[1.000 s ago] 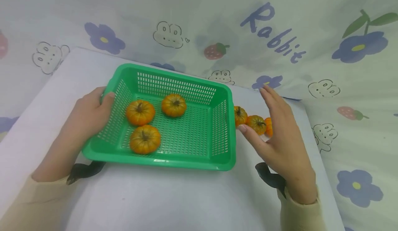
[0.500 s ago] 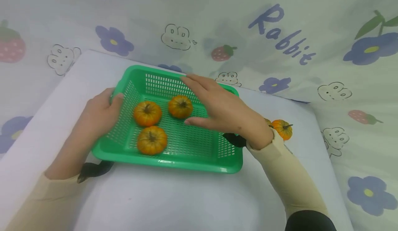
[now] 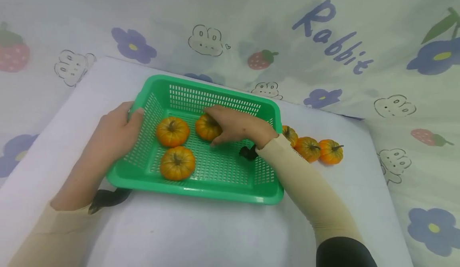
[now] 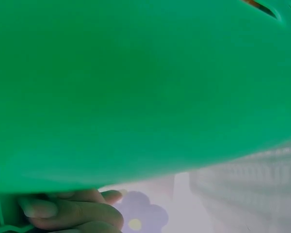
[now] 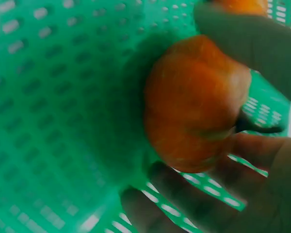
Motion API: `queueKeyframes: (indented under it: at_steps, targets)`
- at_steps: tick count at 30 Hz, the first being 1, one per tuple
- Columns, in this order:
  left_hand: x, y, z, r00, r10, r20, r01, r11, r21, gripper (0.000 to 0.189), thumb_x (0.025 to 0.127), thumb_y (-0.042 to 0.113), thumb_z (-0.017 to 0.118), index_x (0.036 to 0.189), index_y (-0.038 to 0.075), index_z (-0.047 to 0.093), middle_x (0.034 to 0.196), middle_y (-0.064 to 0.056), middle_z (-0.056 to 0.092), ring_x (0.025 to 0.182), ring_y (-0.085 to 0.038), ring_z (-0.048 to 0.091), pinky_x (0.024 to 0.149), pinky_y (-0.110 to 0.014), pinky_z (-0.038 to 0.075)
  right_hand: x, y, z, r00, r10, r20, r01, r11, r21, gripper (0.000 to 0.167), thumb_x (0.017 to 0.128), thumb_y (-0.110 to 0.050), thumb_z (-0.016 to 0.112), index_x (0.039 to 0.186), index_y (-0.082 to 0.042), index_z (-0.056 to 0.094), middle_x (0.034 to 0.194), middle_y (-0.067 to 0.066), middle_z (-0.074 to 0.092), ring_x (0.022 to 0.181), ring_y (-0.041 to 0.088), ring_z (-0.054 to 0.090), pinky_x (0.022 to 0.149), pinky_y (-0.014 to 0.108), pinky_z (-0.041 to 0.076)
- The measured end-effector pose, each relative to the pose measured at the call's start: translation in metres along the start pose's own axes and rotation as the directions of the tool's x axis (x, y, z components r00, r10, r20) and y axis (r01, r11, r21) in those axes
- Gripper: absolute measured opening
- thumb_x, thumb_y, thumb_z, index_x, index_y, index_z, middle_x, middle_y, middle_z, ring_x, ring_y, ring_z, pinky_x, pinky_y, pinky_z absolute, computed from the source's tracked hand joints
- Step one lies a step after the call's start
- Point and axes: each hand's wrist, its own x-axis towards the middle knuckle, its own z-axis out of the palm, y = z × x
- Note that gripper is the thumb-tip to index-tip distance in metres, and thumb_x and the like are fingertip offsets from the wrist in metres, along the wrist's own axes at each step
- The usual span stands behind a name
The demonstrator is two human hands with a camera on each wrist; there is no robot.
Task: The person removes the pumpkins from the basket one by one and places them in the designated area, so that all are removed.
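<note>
Head view: left hand [image 3: 115, 133] gripped green basket [image 3: 194, 193]
Right hand [image 3: 234, 124] straddled a pumpkin [image 3: 206, 129] inside; whether it pinched, I couldn't tell

worktop [image 3: 215, 235]: flat and white, its far edge slanting down toward the far right corner
backdrop [image 3: 230, 11]: pale, softly creased fabric behind the far edge, also seen beyond the left and right edges
lettering [image 3: 336, 46]: "rabbit" in slanting blue-purple, above the far edge, toward the far right corner
flowers [image 3: 133, 46]: blue-purple with yellow centres, one near the far left corner
strawberries [image 3: 258, 60]: red, green-topped, one above the middle of the far edge
rabbits [image 3: 206, 41]: thin dark outlines
light: soft, shadows faint
</note>
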Motion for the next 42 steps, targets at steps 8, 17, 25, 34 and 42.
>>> queueKeyframes:
  at_steps: [8,17,25,34,42]
  targets:
    - [-0.007,-0.006,-0.013,1.0,-0.013,-0.007,0.013,0.999,0.033,0.074,0.111,0.051,0.021,0.163,-0.002,0.023,0.133,-0.032,0.051,0.101,-0.046,0.057,0.077,-0.061,0.051,0.01,-0.003,0.007,0.999,0.005,-0.031,-0.005,1.0,0.008,0.079,0.089,-0.028,0.085,0.155,-0.013,0.043,0.143,0.002,0.05,0.121,0.014,0.051,0.107,0.032,0.044]
    - [-0.008,-0.01,-0.013,1.0,-0.01,-0.024,0.011,0.999,0.044,0.073,0.111,0.049,0.023,0.162,-0.003,0.025,0.124,-0.032,0.054,0.089,-0.041,0.061,0.06,-0.045,0.053,0.014,-0.008,0.006,0.999,0.025,-0.024,-0.026,0.999,-0.026,0.075,0.088,-0.037,0.087,0.148,-0.015,0.047,0.135,0.001,0.054,0.12,0.015,0.052,0.105,0.032,0.045]
    - [-0.005,-0.006,-0.008,1.0,-0.006,-0.016,0.007,1.0,0.027,0.074,0.111,0.05,0.023,0.162,-0.004,0.024,0.118,-0.031,0.056,0.08,-0.036,0.063,0.054,-0.04,0.053,0.011,-0.004,0.006,0.999,0.045,-0.019,-0.045,0.999,-0.022,0.075,0.088,-0.039,0.086,0.148,-0.016,0.047,0.137,0.001,0.055,0.121,0.015,0.052,0.107,0.034,0.045]
    - [0.0,0.0,-0.004,1.0,0.004,-0.005,-0.004,1.0,0.022,0.073,0.111,0.05,0.023,0.162,-0.003,0.025,0.117,-0.031,0.057,0.081,-0.036,0.063,0.055,-0.04,0.053,0.007,0.002,0.007,0.998,0.05,-0.023,-0.051,0.999,-0.014,0.075,0.088,-0.039,0.087,0.148,-0.015,0.048,0.137,0.001,0.055,0.121,0.015,0.052,0.107,0.033,0.045]
    - [0.003,0.004,-0.001,1.0,0.012,0.007,-0.012,1.0,0.013,0.073,0.111,0.05,0.023,0.161,-0.004,0.026,0.117,-0.031,0.057,0.08,-0.036,0.064,0.055,-0.041,0.054,0.003,0.007,0.008,0.998,0.055,-0.02,-0.055,0.998,-0.007,0.08,0.088,-0.04,0.086,0.151,-0.014,0.045,0.14,0.004,0.054,0.124,0.017,0.052,0.109,0.036,0.044]
